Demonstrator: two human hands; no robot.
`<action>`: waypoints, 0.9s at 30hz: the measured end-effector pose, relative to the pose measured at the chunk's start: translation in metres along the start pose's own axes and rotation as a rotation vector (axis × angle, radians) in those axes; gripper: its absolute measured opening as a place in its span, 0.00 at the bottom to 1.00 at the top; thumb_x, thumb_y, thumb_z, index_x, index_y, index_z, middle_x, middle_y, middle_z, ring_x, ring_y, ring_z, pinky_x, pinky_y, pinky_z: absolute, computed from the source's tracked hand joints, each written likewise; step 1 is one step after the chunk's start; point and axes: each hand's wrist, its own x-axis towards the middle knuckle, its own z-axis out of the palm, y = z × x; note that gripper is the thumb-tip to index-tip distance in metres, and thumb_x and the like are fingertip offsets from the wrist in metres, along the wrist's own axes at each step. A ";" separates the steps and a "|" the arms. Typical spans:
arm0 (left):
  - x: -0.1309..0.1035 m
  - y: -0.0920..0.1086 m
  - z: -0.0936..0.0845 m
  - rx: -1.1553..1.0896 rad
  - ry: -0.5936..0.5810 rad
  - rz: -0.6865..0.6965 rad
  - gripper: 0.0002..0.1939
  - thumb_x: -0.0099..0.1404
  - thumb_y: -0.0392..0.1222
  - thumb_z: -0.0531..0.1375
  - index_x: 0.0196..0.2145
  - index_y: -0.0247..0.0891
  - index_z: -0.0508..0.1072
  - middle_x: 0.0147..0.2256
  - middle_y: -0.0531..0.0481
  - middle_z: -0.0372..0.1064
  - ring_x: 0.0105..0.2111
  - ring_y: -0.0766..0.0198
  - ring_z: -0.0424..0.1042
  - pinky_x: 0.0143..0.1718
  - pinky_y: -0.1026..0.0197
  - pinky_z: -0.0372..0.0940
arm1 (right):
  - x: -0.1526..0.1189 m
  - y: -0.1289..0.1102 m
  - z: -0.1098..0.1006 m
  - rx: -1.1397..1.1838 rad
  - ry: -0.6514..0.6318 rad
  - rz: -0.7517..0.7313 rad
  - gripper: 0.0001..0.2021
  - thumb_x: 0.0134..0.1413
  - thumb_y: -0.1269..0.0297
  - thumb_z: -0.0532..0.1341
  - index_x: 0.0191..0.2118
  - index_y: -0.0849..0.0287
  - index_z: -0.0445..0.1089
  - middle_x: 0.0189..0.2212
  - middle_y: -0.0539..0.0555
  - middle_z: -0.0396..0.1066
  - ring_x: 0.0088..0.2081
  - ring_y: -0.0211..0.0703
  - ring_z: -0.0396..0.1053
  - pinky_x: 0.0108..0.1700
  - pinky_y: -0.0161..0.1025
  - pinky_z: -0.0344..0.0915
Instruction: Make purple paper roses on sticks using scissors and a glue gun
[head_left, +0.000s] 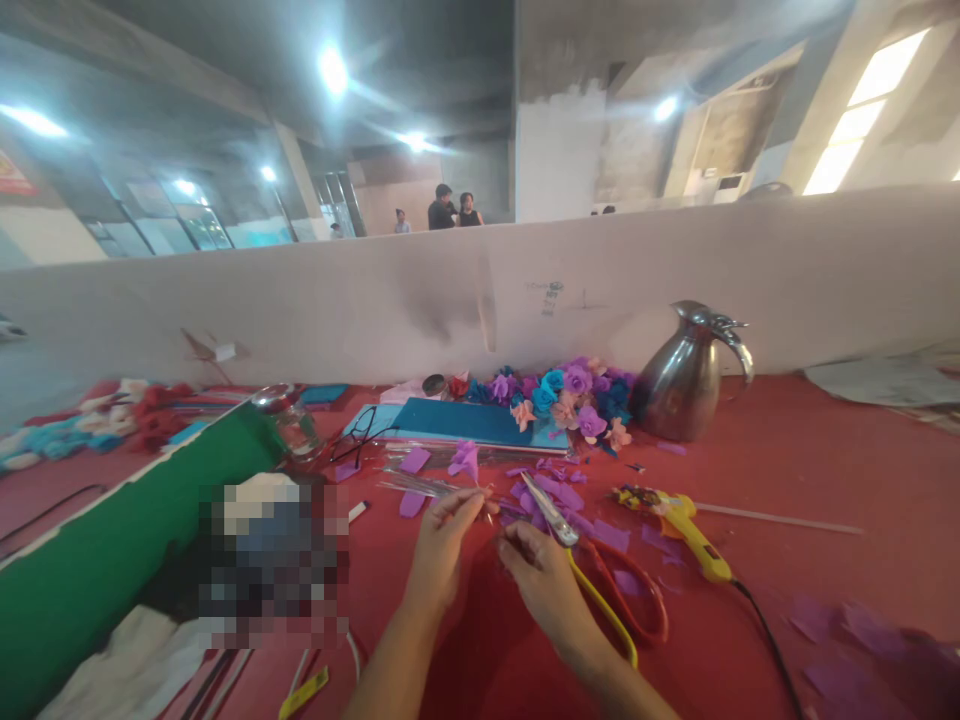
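Note:
My left hand (450, 535) is closed in a pinch just below a small purple paper flower (465, 460), which stands up above the fingertips; the stem is mostly hidden. Close by on the right, my right hand (538, 560) has its fingers curled together, and whatever they grip, if anything, is too small to make out. Scissors (553, 512) with one red and one yellow handle lie just past my right hand, blades pointing away from me. Cut purple paper pieces (611, 535) are scattered around them on the red tabletop (757, 455).
A yellow glue gun (697, 540) with a black cord lies to the right. Behind are finished paper flowers (577, 395), a blue folder (465, 420), eyeglasses (364, 430) and a metal jug (682, 375). A glass jar (289, 425) and green divider (142, 540) stand left.

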 end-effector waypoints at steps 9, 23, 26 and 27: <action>0.017 0.002 -0.013 -0.235 0.187 0.146 0.11 0.47 0.44 0.69 0.28 0.38 0.77 0.24 0.54 0.71 0.26 0.69 0.68 0.34 0.64 0.64 | -0.003 -0.005 -0.002 -0.206 -0.045 0.017 0.09 0.51 0.65 0.54 0.23 0.58 0.65 0.20 0.47 0.61 0.25 0.38 0.58 0.29 0.34 0.53; 0.009 -0.003 -0.013 0.325 0.123 0.209 0.11 0.53 0.47 0.66 0.31 0.37 0.80 0.31 0.49 0.77 0.36 0.58 0.72 0.42 0.60 0.65 | -0.009 0.004 0.000 -0.279 0.054 -0.054 0.17 0.61 0.56 0.49 0.23 0.55 0.61 0.19 0.50 0.65 0.23 0.41 0.62 0.27 0.36 0.54; 0.010 -0.005 -0.016 0.374 0.126 0.247 0.09 0.53 0.45 0.65 0.31 0.39 0.80 0.29 0.52 0.75 0.34 0.58 0.70 0.40 0.60 0.64 | -0.007 0.007 0.001 -0.239 0.057 -0.055 0.15 0.60 0.57 0.49 0.24 0.55 0.61 0.21 0.51 0.65 0.24 0.42 0.63 0.28 0.37 0.55; 0.011 -0.006 -0.017 0.377 0.135 0.257 0.08 0.53 0.44 0.65 0.30 0.39 0.80 0.29 0.52 0.75 0.34 0.58 0.70 0.40 0.60 0.64 | -0.007 0.008 0.001 -0.233 0.054 -0.055 0.15 0.60 0.57 0.49 0.24 0.55 0.61 0.21 0.51 0.65 0.24 0.42 0.63 0.28 0.37 0.55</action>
